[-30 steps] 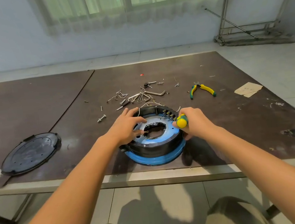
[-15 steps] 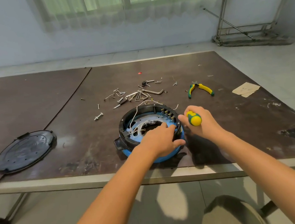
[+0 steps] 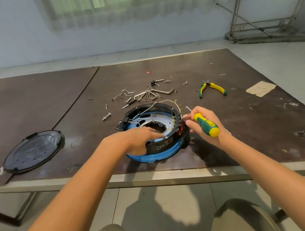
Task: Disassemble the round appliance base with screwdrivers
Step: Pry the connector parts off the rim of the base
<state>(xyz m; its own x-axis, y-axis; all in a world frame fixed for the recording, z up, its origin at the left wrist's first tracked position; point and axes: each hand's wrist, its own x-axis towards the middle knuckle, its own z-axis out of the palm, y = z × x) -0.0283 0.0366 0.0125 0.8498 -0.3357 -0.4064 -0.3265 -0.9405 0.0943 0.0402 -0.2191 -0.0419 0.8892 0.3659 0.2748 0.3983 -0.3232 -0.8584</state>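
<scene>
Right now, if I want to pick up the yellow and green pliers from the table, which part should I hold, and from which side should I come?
Grip the pliers by both handles, which spread apart toward the near edge of the table. Come from above and from the near right, closing the handles together. The metal nose points away, toward the far side, and nothing lies on them. The right hand is nearer, but it holds the screwdriver.

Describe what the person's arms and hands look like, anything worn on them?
Both arms are bare along all that shows, with no sleeve in view. The left hand and the right hand wear no gloves. No watch, bracelet or ring can be seen on the wrists or the fingers that show. No markings or tattoos show on either forearm.
</scene>
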